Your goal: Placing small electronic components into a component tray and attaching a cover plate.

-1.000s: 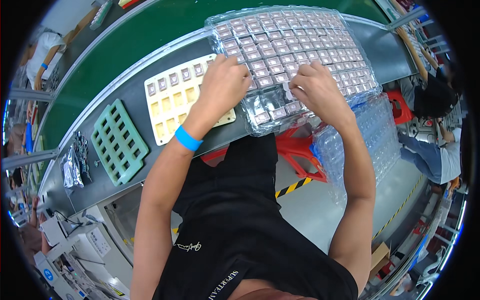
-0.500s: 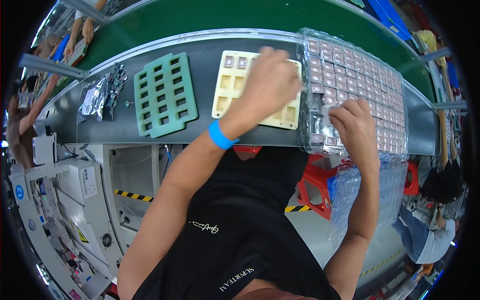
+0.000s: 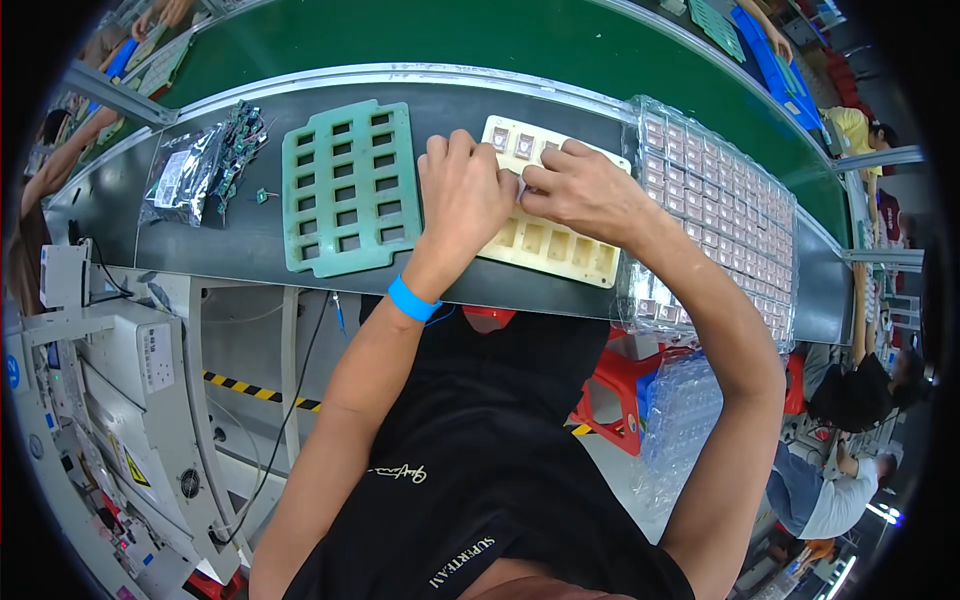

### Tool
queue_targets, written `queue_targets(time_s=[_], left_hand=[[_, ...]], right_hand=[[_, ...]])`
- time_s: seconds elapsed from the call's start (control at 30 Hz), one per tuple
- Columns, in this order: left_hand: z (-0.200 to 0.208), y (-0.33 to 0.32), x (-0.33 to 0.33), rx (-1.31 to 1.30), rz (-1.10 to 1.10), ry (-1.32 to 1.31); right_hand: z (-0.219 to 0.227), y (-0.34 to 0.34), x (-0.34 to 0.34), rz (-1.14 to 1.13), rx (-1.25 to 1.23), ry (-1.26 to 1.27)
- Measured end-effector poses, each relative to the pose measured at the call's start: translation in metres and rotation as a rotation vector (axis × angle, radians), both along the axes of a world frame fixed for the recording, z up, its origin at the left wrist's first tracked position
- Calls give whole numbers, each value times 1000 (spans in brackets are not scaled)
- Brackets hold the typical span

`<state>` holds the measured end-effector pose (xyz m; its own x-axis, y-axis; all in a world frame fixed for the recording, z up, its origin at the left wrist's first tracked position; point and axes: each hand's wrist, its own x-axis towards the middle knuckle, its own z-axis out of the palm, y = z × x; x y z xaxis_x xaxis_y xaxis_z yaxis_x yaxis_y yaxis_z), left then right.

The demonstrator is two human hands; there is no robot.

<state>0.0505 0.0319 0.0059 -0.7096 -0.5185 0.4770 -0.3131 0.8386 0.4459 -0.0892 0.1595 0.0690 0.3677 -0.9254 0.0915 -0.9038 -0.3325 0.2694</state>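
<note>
My left hand (image 3: 462, 192), with a blue wristband (image 3: 412, 298), is closed at the left edge of the cream tray (image 3: 545, 267). My right hand (image 3: 585, 192) reaches across from the right, its fingers pinched. The fingertips of both hands nearly meet over the tray's middle row, and whatever they pinch is hidden. Small pinkish square pieces (image 3: 524, 146) sit in far-row pockets; several near-row pockets hold nothing. To the right, a clear plastic blister tray (image 3: 627, 285) carries many similar pieces in rows, partly behind my right forearm.
A green tray (image 3: 364, 180) with square openings lies left of my left hand. Farther left are a silver bag (image 3: 178, 190) and a pile of small circuit boards (image 3: 240, 140). Beyond the metal rail runs a green conveyor belt (image 3: 420, 35). A red stool (image 3: 622, 385) stands below the bench.
My right hand has left the clear blister tray and come over the cream tray. My left hand has shifted left to meet it. The view has turned slightly.
</note>
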Motion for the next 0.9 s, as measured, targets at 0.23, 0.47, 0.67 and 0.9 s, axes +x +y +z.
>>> queue_targets(time_s=[0.23,0.47,0.67,0.9], left_hand=[[-1,6,-7,-43,-7,59],[-10,6,-7,-34,-13,88],[-4,4,-4,-29,-18,90],[-5,-6,5,33,10,64]], right_hand=[[-4,10,-14,-4,-14,-38],[2,15,-12,-29,32,-22],[2,27,-16,-59,54,7],[2,31,-14,-208,31,-173]])
